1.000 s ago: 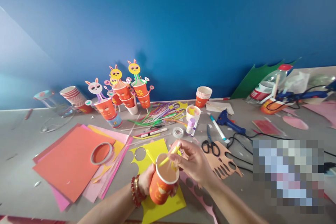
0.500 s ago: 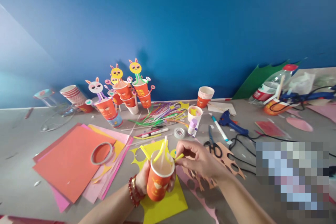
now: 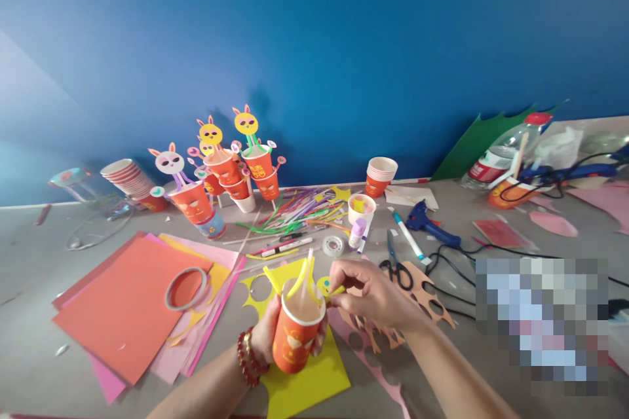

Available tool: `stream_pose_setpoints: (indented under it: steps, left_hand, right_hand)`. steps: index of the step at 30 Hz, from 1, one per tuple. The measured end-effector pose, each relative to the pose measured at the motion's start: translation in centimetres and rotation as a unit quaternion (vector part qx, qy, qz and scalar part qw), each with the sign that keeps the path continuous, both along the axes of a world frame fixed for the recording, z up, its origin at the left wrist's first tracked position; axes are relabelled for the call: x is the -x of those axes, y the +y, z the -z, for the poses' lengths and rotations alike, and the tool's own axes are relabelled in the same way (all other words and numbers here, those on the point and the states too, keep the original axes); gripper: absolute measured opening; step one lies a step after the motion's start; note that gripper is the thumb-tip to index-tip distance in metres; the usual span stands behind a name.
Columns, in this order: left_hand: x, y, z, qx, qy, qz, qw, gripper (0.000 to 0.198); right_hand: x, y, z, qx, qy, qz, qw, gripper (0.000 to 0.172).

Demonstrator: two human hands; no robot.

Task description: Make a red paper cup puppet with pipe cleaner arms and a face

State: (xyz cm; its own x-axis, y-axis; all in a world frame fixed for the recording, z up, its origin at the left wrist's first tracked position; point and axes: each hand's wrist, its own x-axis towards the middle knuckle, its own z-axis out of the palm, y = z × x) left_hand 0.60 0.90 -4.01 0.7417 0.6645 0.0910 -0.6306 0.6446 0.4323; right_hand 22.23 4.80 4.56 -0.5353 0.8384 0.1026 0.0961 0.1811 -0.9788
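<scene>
My left hand (image 3: 266, 332) is wrapped round an orange paper cup (image 3: 295, 346) with a white rim, held tilted a little above a yellow sheet (image 3: 309, 387) with round holes cut out. Yellow pipe cleaners (image 3: 297, 280) and a pale stick (image 3: 307, 275) rise out of the cup's mouth. At the cup's right rim, the thumb and fingers of my right hand (image 3: 366, 291) pinch a yellow pipe cleaner (image 3: 339, 291). Beside those fingertips shows a small yellow disc (image 3: 324, 285) with a blue-green mark. The fingertips hide part of the pipe cleaner.
Finished cup figures (image 3: 194, 203) stand at the back left. Coloured paper (image 3: 122, 308) bears a tape roll (image 3: 187, 288). Behind the cup lie a heap of pipe cleaners (image 3: 304, 213) and clear tape (image 3: 333, 246). Scissors (image 3: 397, 268), a blue glue gun (image 3: 432, 226) and black cables (image 3: 491, 249) are rightward.
The whole view has shifted slightly, so the table's things sit a little further left. Both hands keep nearly the same hold on the cup and the pipe cleaner.
</scene>
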Motion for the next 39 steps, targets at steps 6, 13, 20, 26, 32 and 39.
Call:
stream_pose_setpoints:
  steps: [6,13,20,26,32,39]
  left_hand:
    - [-0.2,0.1,0.0,-0.001,0.0,-0.017,1.0,0.077]
    - [-0.3,0.2,-0.3,0.0,-0.019,-0.007,1.0,0.077]
    - [-0.4,0.3,-0.5,-0.016,-0.013,-0.017,1.0,0.076]
    - [-0.4,0.1,-0.6,-0.02,-0.004,-0.036,0.999,0.071]
    - [-0.4,0.0,-0.5,-0.041,0.009,-0.036,0.998,0.071]
    - [-0.5,-0.2,0.0,-0.06,0.019,-0.002,0.998,0.076]
  right_hand:
    - [0.2,-0.1,-0.1,-0.015,-0.015,0.028,0.999,0.01]
    - [0.3,-0.1,-0.4,-0.018,0.014,0.014,1.0,0.008]
    - [0.4,-0.1,0.1,-0.051,0.033,0.032,0.998,0.011]
    - [1.1,-0.2,0.0,-0.035,0.069,0.038,0.996,0.012]
    - [0.8,-0.3,-0.1,0.047,0.083,-0.028,0.995,0.013]
    - [0.6,0.1,-0.5,-0.085,0.062,-0.097,0.99,0.01]
